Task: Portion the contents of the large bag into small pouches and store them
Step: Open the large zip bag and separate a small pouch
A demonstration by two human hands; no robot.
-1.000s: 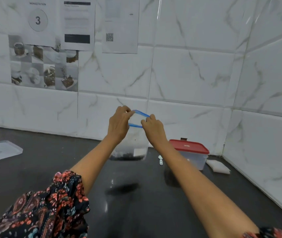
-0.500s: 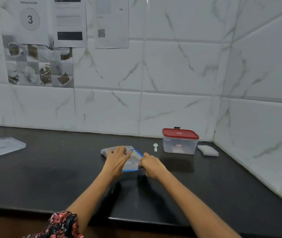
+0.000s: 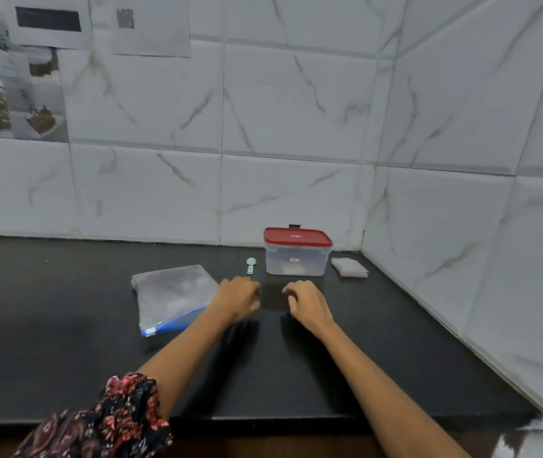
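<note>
Surface (image 3: 65,325) of dark stone carries everything. Large bag (image 3: 172,294) lies flat at nine o'clock from both hands. Red-lidded box (image 3: 297,252) sits at twelve, pouches (image 3: 349,268) at two, scoop (image 3: 250,264) beside it. Left hand (image 3: 238,297) and right hand (image 3: 306,302) hover loosely curled, holding nothing. Portioning seems unstarted; next probably calls for a pouch.

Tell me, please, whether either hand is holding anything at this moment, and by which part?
Nothing is held. The left hand and right hand hover loosely curled over the counter, beside the bag.
</note>
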